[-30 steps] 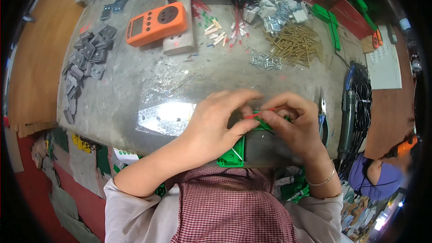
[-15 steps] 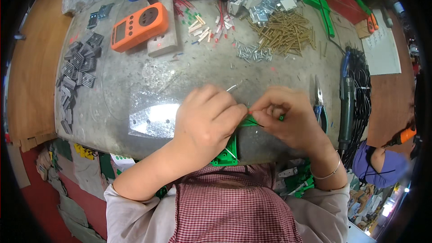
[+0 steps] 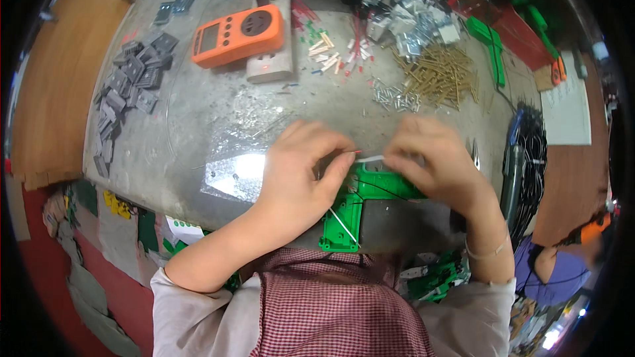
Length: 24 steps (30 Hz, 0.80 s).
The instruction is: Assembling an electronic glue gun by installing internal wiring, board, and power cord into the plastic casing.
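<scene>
A worn grey worktable (image 3: 198, 125) spreads ahead of the hands, its surface scuffed and catching a bright patch of glare (image 3: 241, 168) just to their left. Wooden flooring (image 3: 53, 79) lies farther left beyond the table edge and again to the far right. Red floor covering (image 3: 99, 291) shows below left.

Bright overhead light, glare on table (image 3: 231, 172), fisheye-bent edges.

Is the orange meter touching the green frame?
Apart. The head view shows bare grey table between the orange meter and the green frame under the hands.
</scene>
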Each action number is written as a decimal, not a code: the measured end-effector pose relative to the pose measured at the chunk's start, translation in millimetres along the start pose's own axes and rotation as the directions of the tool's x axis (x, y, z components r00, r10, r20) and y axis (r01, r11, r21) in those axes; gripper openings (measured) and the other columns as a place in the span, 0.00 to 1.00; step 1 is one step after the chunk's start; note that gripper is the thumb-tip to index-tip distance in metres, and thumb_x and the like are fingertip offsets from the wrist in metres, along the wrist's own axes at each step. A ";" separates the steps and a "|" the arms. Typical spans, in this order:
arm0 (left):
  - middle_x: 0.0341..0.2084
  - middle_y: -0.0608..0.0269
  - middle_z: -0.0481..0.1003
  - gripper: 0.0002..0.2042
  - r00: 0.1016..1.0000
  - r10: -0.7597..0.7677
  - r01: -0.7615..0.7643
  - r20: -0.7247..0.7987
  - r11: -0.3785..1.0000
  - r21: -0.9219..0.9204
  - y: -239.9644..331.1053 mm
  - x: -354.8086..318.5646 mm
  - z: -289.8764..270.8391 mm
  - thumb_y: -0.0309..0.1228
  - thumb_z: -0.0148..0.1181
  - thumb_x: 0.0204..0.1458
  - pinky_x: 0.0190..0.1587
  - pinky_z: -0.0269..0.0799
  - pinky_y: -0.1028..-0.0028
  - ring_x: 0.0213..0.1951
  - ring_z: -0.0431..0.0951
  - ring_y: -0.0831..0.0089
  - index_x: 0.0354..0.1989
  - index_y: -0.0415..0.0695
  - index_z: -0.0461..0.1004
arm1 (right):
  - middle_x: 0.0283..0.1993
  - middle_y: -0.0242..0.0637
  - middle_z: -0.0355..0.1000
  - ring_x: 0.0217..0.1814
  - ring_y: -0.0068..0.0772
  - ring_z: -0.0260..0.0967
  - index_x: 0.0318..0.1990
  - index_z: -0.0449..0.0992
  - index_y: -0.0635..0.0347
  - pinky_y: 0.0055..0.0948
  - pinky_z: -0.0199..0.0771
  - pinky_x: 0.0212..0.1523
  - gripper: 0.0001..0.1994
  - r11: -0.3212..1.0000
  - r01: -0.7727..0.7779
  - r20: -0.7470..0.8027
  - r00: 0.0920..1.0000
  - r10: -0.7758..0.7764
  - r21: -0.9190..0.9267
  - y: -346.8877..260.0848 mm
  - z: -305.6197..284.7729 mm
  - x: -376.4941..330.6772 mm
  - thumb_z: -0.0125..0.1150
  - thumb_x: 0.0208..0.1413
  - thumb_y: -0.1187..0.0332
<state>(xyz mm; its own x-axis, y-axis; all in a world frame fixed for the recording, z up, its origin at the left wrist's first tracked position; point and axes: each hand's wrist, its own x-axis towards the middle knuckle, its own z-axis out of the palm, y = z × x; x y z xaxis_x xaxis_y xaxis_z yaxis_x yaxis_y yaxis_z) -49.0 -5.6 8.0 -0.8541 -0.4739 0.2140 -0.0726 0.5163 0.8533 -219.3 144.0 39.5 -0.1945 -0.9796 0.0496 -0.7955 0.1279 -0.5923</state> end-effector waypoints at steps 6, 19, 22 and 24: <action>0.28 0.56 0.79 0.04 0.995 0.085 -0.087 0.047 0.995 0.041 2.1 4.3 0.8 0.21 0.64 0.46 0.38 0.72 0.67 0.33 0.79 0.60 0.31 0.39 0.79 | 0.30 0.35 0.69 0.30 0.37 0.70 0.35 0.80 0.57 0.33 0.70 0.31 0.08 0.993 0.090 -0.218 0.970 -0.105 -0.078 -29.1 9.9 -3.5 0.67 0.46 0.75; 0.28 0.59 0.79 0.06 0.981 0.185 -0.187 0.064 0.982 0.031 5.7 2.6 -1.2 0.23 0.66 0.45 0.39 0.72 0.64 0.33 0.79 0.60 0.32 0.41 0.79 | 0.30 0.35 0.69 0.31 0.37 0.71 0.32 0.77 0.58 0.32 0.70 0.30 0.08 0.999 0.043 -0.279 0.960 -0.034 0.025 -28.8 12.4 -5.5 0.69 0.44 0.76; 0.27 0.61 0.78 0.08 0.956 0.288 -0.291 0.049 0.955 0.052 4.9 2.3 1.8 0.23 0.67 0.41 0.38 0.72 0.65 0.33 0.78 0.61 0.32 0.42 0.79 | 0.30 0.35 0.68 0.30 0.33 0.70 0.32 0.75 0.59 0.30 0.70 0.30 0.07 0.992 -0.033 -0.220 0.974 0.060 0.123 -33.4 8.0 -6.9 0.69 0.46 0.77; 0.26 0.62 0.76 0.10 0.897 0.442 -0.424 -0.019 0.872 0.245 6.1 1.4 4.1 0.21 0.68 0.37 0.38 0.71 0.66 0.32 0.75 0.61 0.31 0.42 0.78 | 0.30 0.34 0.67 0.30 0.30 0.69 0.32 0.75 0.60 0.28 0.70 0.31 0.07 0.980 -0.099 -0.176 0.976 0.130 0.174 -36.5 7.2 -5.7 0.68 0.48 0.77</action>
<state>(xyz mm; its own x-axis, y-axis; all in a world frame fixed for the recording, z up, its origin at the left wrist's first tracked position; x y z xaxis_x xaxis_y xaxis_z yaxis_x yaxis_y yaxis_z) -52.7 -0.2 11.6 -0.7884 -0.2105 0.5781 0.1731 0.8258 0.5367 -185.0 143.8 54.9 -0.3940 -0.9122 0.1130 -0.6604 0.1954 -0.7251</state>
